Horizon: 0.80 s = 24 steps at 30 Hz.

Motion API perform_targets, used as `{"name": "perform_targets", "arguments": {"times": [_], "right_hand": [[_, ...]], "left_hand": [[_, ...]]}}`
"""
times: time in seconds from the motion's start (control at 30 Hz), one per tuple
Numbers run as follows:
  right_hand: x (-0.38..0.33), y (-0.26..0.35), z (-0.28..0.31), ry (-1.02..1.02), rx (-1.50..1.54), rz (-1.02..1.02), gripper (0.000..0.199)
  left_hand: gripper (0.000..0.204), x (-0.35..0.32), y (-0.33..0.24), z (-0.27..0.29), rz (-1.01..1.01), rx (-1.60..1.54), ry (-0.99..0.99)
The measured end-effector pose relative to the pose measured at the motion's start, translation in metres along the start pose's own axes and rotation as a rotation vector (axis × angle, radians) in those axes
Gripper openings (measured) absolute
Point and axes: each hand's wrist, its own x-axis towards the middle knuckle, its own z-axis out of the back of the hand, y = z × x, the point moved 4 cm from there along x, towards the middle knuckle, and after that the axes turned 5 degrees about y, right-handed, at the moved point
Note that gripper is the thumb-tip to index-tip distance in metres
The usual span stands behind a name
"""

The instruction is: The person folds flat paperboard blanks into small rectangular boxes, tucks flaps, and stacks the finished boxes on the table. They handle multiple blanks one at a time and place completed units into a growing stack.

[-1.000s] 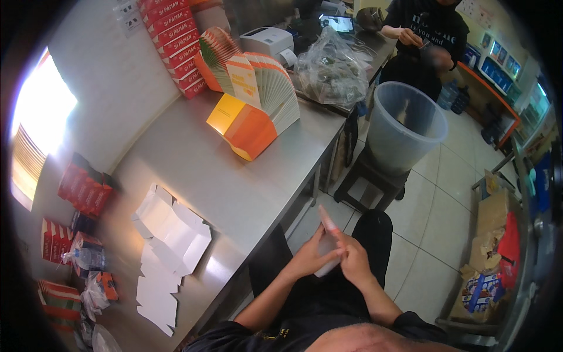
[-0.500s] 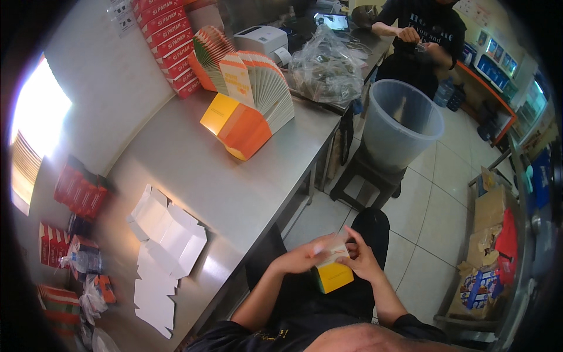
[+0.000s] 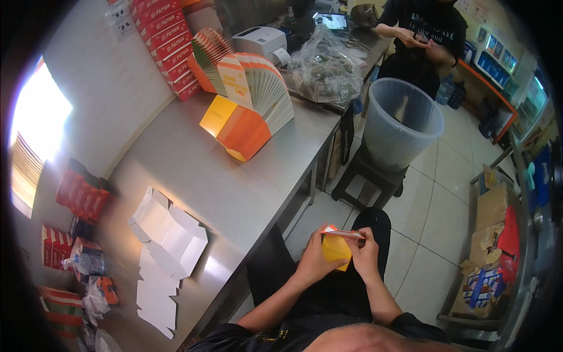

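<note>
Above my lap I hold a small yellow and orange carton box (image 3: 336,249) between both hands. My left hand (image 3: 315,259) is wrapped round its left side, the thumb lying along the yellow face. My right hand (image 3: 366,254) grips the right side and the orange-edged upper flap. What is inside the box cannot be seen. On the steel table (image 3: 223,182) to my left lies an unfolded white cardboard blank (image 3: 180,242). Farther back on it, a fanned row of orange and white cartons (image 3: 270,88) stands behind a yellow and orange box (image 3: 236,129).
A translucent bucket (image 3: 402,138) stands on a dark stool (image 3: 369,182) ahead. Red boxes (image 3: 167,44) are stacked by the wall, near a white printer (image 3: 261,41) and a clear plastic bag (image 3: 325,70). Another person (image 3: 425,35) stands beyond the bucket.
The box has been turned and tipped in my hands, so its orange-edged flap now faces up. My left hand has shifted lower round its side. The other person's hands have moved.
</note>
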Motion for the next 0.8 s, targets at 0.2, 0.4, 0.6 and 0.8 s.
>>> {"name": "perform_targets", "arguments": {"times": [0.2,0.4,0.6,0.8], "right_hand": [[0.003,0.003,0.002,-0.042,-0.017,0.144,0.027],[-0.002,0.041,0.007,-0.057,-0.106,0.335,0.026],[-0.013,0.065,0.008,-0.056,-0.015,0.376,0.023],[-0.006,0.058,0.020,0.033,0.436,0.441,0.023]], "left_hand": [[0.119,0.001,-0.014,-0.006,0.001,0.261,-0.098],[0.111,0.006,-0.042,0.014,-0.070,0.363,-0.099],[0.080,0.014,-0.062,0.021,-0.392,0.421,-0.155],[0.061,0.004,-0.114,0.047,-0.428,0.449,-0.183]]}}
